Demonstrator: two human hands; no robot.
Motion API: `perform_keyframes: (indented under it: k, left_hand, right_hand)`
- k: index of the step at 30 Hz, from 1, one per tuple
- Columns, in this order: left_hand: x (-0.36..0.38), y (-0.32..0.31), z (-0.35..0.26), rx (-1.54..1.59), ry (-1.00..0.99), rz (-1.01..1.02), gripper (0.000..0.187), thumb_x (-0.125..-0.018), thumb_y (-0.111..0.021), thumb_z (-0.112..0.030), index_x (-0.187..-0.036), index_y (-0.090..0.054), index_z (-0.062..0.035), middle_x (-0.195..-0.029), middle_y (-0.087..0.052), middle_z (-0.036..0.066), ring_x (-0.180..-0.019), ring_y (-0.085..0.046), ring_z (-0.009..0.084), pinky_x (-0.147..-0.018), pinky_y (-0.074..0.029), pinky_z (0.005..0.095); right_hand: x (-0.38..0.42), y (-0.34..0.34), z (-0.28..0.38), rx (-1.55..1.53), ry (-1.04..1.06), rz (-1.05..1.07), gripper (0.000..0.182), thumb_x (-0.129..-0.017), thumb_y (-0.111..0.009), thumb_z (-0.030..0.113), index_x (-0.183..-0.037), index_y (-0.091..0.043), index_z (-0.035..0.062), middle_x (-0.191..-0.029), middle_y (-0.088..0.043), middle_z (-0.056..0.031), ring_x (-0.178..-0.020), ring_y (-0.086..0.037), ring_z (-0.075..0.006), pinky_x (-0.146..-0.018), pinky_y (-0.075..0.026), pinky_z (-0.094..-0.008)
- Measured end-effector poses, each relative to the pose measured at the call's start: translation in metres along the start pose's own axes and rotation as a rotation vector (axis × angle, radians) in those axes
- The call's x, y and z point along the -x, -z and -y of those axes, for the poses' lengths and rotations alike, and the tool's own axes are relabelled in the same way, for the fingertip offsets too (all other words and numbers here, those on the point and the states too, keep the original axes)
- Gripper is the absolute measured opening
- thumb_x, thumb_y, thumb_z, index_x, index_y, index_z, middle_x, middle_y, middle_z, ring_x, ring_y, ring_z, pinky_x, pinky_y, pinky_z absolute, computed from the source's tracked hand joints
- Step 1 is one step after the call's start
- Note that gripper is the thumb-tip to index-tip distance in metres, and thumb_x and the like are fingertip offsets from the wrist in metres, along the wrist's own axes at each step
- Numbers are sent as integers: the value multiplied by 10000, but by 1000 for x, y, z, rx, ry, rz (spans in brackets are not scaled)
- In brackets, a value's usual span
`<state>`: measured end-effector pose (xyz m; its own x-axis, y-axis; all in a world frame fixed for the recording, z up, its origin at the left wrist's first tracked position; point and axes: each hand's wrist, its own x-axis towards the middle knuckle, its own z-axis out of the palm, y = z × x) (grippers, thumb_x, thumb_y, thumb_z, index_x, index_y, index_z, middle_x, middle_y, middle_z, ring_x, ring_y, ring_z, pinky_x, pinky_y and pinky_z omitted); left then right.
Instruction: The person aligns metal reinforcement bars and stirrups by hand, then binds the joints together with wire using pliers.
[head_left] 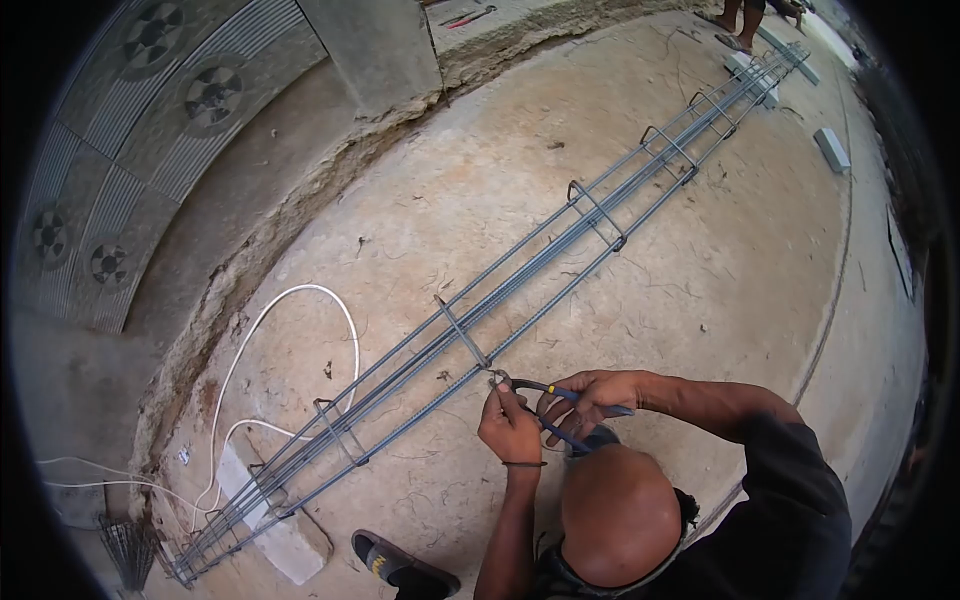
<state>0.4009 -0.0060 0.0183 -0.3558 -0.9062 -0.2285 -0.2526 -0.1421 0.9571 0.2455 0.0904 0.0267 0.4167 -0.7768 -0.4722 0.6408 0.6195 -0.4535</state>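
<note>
Neither of my own hands is in view. Below the middle, a person crouches with the top of the head towards me. This co-worker's right hand [592,395] grips a pair of pincers [560,392] with dark, partly blue handles and a yellow band. The co-worker's left hand [508,425], a band round its wrist, pinches close to the pincers' jaws. Those jaws meet the corner of a stirrup [465,335] on a long rebar cage [545,262]. Fingers hide the exact point of contact.
A pale block [262,515] lies under the cage's near end, and blocks [745,75] support its far end. White cable [352,330] loops across the concrete floor. Wire bundles [128,550] stand lower left. Another person's feet [735,42] show at the top.
</note>
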Motion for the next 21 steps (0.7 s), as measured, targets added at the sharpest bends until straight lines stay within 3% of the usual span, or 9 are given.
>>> perform_keyframes:
  k: [7,14,17,19,20,21]
  left_hand:
    - [-2,2,-8,28,16,9,339,-1017,-482,-218,-1007,-654,74,-673,-575,81,-414,-498,98,-389,-374,252]
    - [-1,2,-12,45,15,13,340,-1013,-493,-223,-994,-652,77,-673,-580,80,-413,-496,100,-386,-368,254]
    - [-3,4,-8,70,45,11,333,-1011,-497,-221,-982,-651,73,-672,-574,75,-407,-488,98,-382,-363,255]
    - [-2,6,-10,70,27,4,328,-1010,-499,-219,-974,-649,70,-672,-570,73,-402,-481,96,-379,-361,255]
    - [-1,6,-13,105,69,6,328,-1010,-499,-222,-969,-647,67,-668,-565,70,-400,-480,96,-377,-357,253]
    - [0,6,-16,140,112,10,327,-1011,-499,-226,-963,-645,63,-665,-560,68,-397,-478,97,-375,-353,251]
  right_hand:
    - [7,6,-6,-152,36,66,586,-776,-444,-79,-1356,-393,-16,-1403,-434,-279,-1270,-480,-454,-981,-462,-575]
    - [0,10,8,-78,47,98,614,-739,-436,-82,-1348,-389,-19,-1381,-453,-296,-1256,-489,-465,-982,-455,-591]
    - [-4,12,10,-35,25,97,600,-728,-448,-78,-1324,-413,-23,-1354,-483,-295,-1204,-540,-444,-949,-489,-575]
    - [-4,14,8,-67,34,120,547,-719,-461,-76,-1264,-459,-25,-1238,-562,-261,-1050,-625,-358,-892,-540,-536]
    - [-4,13,6,-66,32,118,547,-719,-461,-76,-1264,-459,-25,-1238,-562,-261,-1050,-625,-358,-892,-540,-536]
    - [-4,11,5,-73,42,94,494,-718,-466,-75,-1209,-483,-19,-1159,-582,-226,-959,-626,-305,-839,-561,-493]
